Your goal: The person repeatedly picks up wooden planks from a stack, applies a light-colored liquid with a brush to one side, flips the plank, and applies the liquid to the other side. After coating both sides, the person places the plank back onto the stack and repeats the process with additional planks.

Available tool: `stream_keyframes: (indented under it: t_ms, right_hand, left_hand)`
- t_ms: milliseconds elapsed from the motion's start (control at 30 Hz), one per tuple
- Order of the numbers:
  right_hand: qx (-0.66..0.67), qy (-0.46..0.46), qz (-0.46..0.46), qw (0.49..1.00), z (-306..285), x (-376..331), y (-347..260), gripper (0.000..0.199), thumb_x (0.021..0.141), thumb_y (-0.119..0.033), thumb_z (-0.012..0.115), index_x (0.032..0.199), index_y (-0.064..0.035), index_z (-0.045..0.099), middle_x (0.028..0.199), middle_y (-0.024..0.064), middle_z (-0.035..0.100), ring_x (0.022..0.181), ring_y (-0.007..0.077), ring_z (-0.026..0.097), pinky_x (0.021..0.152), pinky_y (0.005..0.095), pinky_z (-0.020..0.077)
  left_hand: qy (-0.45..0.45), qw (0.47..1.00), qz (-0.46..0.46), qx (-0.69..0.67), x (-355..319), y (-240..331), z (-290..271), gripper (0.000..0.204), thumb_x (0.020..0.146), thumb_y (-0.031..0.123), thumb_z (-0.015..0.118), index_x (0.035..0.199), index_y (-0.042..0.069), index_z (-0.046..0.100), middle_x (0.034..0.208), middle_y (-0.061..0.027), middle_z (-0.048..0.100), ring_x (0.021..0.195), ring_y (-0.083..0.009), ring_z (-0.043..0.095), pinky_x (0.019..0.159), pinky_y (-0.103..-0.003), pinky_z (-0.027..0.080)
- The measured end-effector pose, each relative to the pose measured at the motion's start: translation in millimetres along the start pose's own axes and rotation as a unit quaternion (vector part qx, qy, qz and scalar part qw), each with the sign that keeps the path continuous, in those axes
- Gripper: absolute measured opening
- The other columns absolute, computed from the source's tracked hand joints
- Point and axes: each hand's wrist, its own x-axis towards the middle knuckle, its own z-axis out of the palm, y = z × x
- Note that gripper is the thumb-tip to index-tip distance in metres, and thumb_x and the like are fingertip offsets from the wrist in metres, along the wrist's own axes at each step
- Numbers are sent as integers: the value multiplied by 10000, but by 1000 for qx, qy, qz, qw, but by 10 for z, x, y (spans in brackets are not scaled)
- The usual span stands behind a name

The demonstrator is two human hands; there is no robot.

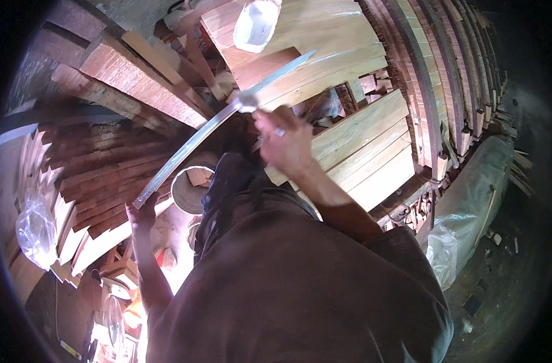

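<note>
A long, narrow pale-grey strip point(188, 148), like a flat wooden or metal bar, slants from lower left to upper right ahead of me. My left hand point(142, 215) is closed round its lower end. Near its middle sits a whitish rounded lump point(247, 101), blurred, so its kind is unclear. My right hand point(283, 140) is beside that lump with its fingers curled; motion smears it, and what it grips does not show. The far end of the strip passes over pale wooden boards point(324, 63).
A white tub point(256, 25) stands on the far boards. Stacked brown planks point(116, 175) and thick beams point(140, 78) fill the left. A round bucket point(189, 190) is by my legs. Slatted panels point(427, 78) lean at right, near a plastic-wrapped bundle point(478, 196). A clear bag point(36, 230) hangs left.
</note>
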Motion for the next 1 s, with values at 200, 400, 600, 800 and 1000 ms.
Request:
stream_keyframes:
  t_ms: [200,400,600,800,1000]
  right_hand:
    - [-37,-122,59,990,-86,81,68,244,807,-64,666,1017,-175,722,793,110,686,692,286,663,600,380,531]
    - [-42,60,140,987,-49,408,1038,133,834,-94,658,928,-136,744,809,143,695,723,324,671,644,404,534]
    - [-27,-38,-51,998,-371,158,-278,307,757,-30,639,1032,-151,702,746,97,627,638,283,632,515,418,514]
    - [259,-112,-192,940,-509,-1,-1381,408,632,-59,680,1038,-83,647,762,88,589,647,229,593,539,364,513]
    - [345,-85,-120,927,-583,2,-1265,259,778,60,641,1018,-34,666,808,106,676,739,268,668,622,382,549]
  left_hand:
    - [35,999,30,-25,-76,220,-1,240,810,68,795,1002,49,652,913,-52,708,804,-131,649,743,-304,539]
    - [14,999,-2,47,-195,677,52,188,852,76,752,985,-36,680,914,-88,710,801,-156,644,736,-317,537]
    - [28,993,9,118,-266,697,66,279,827,237,777,926,-16,710,826,-138,730,706,-143,645,629,-350,513]
    - [47,991,63,106,-343,673,73,288,819,238,763,944,-17,718,820,-146,734,717,-152,671,624,-358,524]
    - [31,989,11,147,-649,1371,163,257,782,177,718,978,11,727,826,-145,734,735,-136,683,671,-340,526]
